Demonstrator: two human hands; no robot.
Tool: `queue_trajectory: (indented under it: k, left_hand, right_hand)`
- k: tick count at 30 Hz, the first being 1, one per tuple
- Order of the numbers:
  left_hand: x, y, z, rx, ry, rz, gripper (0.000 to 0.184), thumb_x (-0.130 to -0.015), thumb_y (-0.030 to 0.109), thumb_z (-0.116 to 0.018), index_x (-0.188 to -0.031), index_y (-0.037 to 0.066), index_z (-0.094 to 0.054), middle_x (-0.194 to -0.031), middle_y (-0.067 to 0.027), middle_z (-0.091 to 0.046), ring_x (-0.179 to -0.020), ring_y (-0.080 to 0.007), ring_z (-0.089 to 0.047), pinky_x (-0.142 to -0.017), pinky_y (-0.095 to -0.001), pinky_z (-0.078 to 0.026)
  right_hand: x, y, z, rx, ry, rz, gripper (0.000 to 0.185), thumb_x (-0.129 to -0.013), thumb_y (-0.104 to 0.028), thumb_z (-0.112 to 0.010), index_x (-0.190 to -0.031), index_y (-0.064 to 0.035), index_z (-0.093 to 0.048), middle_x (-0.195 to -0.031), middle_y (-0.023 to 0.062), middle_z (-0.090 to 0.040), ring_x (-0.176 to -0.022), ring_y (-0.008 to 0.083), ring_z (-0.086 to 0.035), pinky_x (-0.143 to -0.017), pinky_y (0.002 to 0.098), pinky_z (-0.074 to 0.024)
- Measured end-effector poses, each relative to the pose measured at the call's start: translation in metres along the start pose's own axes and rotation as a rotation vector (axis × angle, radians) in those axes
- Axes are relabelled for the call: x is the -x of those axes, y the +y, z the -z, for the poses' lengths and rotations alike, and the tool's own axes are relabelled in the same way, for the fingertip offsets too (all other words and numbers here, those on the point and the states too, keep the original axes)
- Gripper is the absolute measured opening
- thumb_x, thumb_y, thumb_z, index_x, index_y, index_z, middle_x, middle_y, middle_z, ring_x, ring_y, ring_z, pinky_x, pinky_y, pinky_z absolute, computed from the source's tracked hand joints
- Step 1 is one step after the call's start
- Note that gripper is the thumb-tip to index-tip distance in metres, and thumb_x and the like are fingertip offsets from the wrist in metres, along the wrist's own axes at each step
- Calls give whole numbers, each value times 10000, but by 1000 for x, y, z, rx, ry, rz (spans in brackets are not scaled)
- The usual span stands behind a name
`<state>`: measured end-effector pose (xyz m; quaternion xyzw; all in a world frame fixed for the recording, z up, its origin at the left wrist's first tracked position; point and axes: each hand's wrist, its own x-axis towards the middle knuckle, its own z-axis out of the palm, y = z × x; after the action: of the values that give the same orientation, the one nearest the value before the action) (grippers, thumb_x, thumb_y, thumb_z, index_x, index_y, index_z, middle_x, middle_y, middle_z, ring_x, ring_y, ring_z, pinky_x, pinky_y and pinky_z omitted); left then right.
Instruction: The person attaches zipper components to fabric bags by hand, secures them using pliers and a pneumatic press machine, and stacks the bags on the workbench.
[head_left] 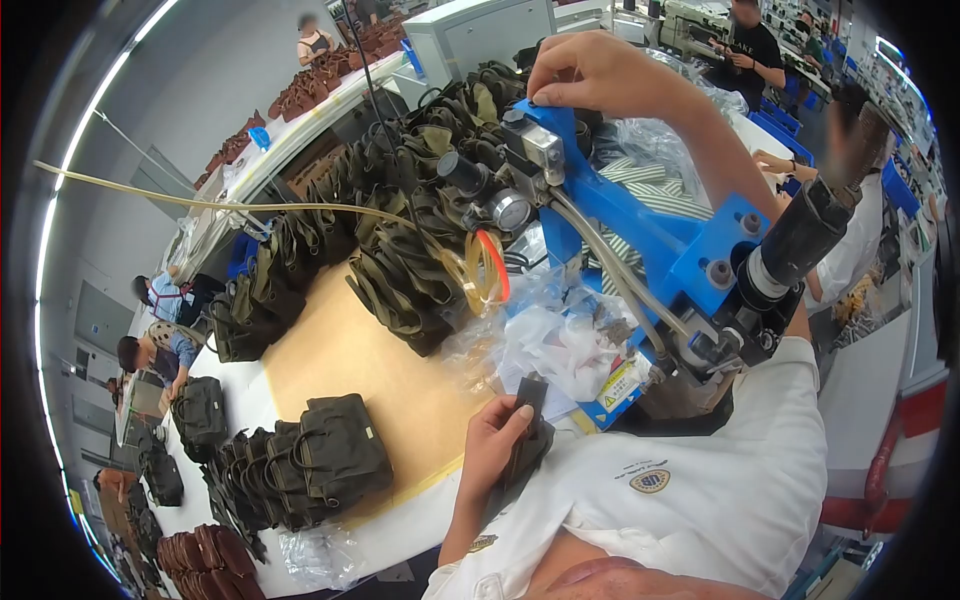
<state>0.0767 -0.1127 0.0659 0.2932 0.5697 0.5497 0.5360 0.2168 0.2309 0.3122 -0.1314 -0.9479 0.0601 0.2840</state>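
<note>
In the head view, my left hand (pixel 492 438) is closed on a dark olive strap piece (pixel 529 398), its thumb pressed on the upper face. More dark material hangs below that hand, close to my white shirt. My right hand (pixel 598 72) reaches over a blue press machine (pixel 640 215), its curled fingers gripping the top end of the blue frame. Exactly what those fingertips pinch is partly hidden. On the machine are a round pressure gauge (pixel 509 212), grey hoses (pixel 610 262) and a black cylinder (pixel 795 240).
Dark olive handbags stand in a row (pixel 300 460) and a larger pile (pixel 410 220) on the table (pixel 350 345). Clear plastic bags (pixel 560 345) lie beside the machine. A yellowish air hose (pixel 250 207) crosses above. Brown bags (pixel 205 560) sit at lower left. Several people work around.
</note>
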Motion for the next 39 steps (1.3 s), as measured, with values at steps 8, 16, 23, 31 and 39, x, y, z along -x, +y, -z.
queue_trajectory:
  k: [8,16,23,31,39]
  left_hand:
    - [-1,-2,1,26,17,-8,114,-946,126,-641,-977,17,-629,-800,25,-588,-703,-53,-482,-657,-208,-395]
    - [-7,-2,-2,47,15,14,102,-950,121,-634,-964,20,-624,-795,25,-582,-700,-53,-481,-653,-206,-391]
    - [-8,0,-2,46,14,17,99,-955,115,-621,-959,16,-620,-785,18,-574,-699,-59,-484,-654,-211,-395]
    - [-10,-2,-3,12,27,44,105,-964,121,-604,-953,18,-621,-768,24,-563,-689,-56,-482,-648,-210,-393]
    - [-9,-1,-6,-27,13,42,103,-963,133,-606,-947,32,-620,-757,41,-546,-680,-41,-468,-632,-201,-378]
  right_hand:
    - [-1,2,-2,-117,16,13,118,-856,-97,-683,-951,-28,-686,-858,70,-666,-785,196,-638,-735,303,-509]
    - [11,7,-7,-56,137,222,137,-838,-34,-682,-962,-50,-738,-912,69,-688,-813,207,-672,-733,308,-533]
    - [14,8,0,-111,136,163,150,-856,-50,-681,-991,-46,-745,-938,57,-685,-845,178,-658,-740,294,-526]
    - [17,11,-2,-117,74,109,171,-894,-131,-680,-1027,-45,-745,-933,47,-664,-841,165,-646,-732,288,-510]
    - [6,2,1,-55,16,55,154,-905,-148,-666,-966,-20,-727,-886,50,-632,-818,185,-632,-736,303,-503]
